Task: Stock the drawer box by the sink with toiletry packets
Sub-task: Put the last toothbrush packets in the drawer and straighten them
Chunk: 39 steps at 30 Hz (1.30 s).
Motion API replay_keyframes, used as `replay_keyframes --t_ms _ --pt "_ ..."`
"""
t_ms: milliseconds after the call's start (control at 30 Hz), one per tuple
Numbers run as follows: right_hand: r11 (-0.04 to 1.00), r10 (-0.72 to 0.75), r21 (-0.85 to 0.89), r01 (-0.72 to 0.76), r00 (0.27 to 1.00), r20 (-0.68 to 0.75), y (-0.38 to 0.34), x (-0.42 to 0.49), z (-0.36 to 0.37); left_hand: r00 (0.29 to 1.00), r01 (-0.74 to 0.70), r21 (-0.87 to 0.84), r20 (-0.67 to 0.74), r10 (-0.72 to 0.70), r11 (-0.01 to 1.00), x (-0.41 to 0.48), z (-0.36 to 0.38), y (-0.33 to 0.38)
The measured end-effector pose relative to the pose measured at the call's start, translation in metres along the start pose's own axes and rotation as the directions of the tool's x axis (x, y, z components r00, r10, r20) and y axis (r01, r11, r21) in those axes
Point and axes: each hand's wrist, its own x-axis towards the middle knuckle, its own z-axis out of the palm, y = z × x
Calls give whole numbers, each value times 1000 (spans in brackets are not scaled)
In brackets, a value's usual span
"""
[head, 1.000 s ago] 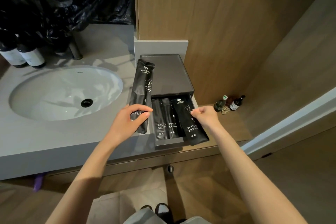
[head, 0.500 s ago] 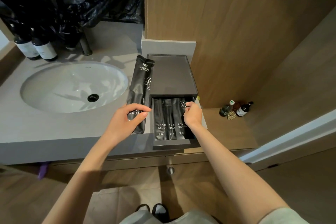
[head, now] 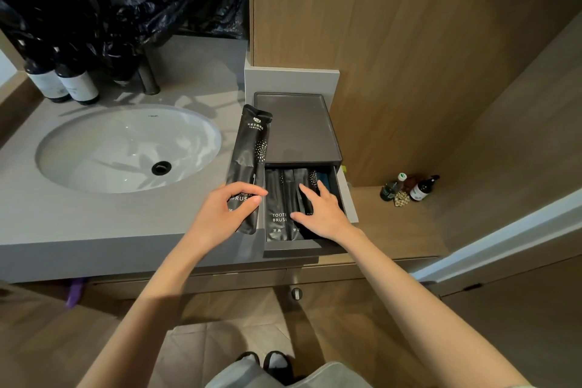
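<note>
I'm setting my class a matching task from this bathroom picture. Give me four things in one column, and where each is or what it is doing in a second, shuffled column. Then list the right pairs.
Column A
1. left hand
2. right hand
3. white-labelled bottles
4. small bottles

Column B
a. behind the sink, at the left
b. grips a toothbrush packet left of the drawer box
c. on the wooden ledge, right of the drawer box
d. lies flat on the packets in the open drawer

Pairs: 1-b, 2-d, 3-a, 4-c
</note>
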Motion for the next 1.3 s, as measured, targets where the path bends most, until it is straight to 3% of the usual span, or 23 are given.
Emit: replay_keyframes --t_ms 300,633,900,1100,1300 --pt "999 -24 -40 22 998 -62 9 7 13 1000 9 -15 16 -8 1000 -1 4 1" --pt "999 26 -19 -26 999 30 -4 4 -1 999 36 -5 30 -36 999 -3 8 0" --pt "917 -58 355 181 942 -331 -29 -40 -32 991 5 -11 132 -3 1000 -4 22 -1" --pt "775 -95 528 347 890 -446 -35 -52 -50 953 34 -38 303 -21 999 -7 25 3" --pt "708 40 625 330 864 -502 -28 -45 -68 903 23 30 428 -33 999 -4 18 11"
